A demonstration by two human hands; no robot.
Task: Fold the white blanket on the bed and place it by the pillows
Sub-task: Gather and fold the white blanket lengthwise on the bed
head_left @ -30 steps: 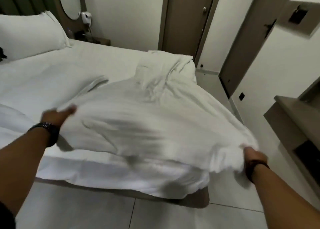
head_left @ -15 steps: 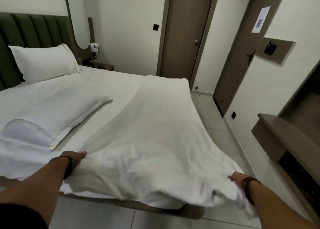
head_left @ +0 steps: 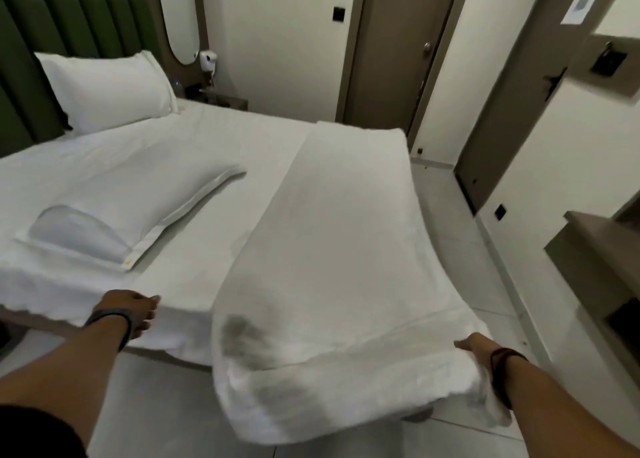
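The white blanket [head_left: 332, 249] lies as one long strip down the right side of the bed [head_left: 221, 152], from the far edge to the foot, where its near end spills over the corner and hangs toward the floor [head_left: 460, 236]. It looks folded lengthwise already, which would explain the narrow band it makes and the bare sheet beside it.

The right hand [head_left: 476, 348] is at the near right corner of the blanket, touching the cloth; its fingers are buried in the folds, so I cannot tell whether it is gripping or only pressing. The left hand [head_left: 133, 310] rests apart from the blanket on the foot edge of the bed, fingers loosely spread and holding nothing, perhaps steadying the person or about to reach across for the other corner.

One pillow [head_left: 104, 90] stands against the green headboard [head_left: 69, 31]; a second pillow [head_left: 110, 201] lies flat in the middle of the bed. The blanket is well apart from the upright one, so I judge the crosswise folds and the carry to the head of the bed are not yet done.
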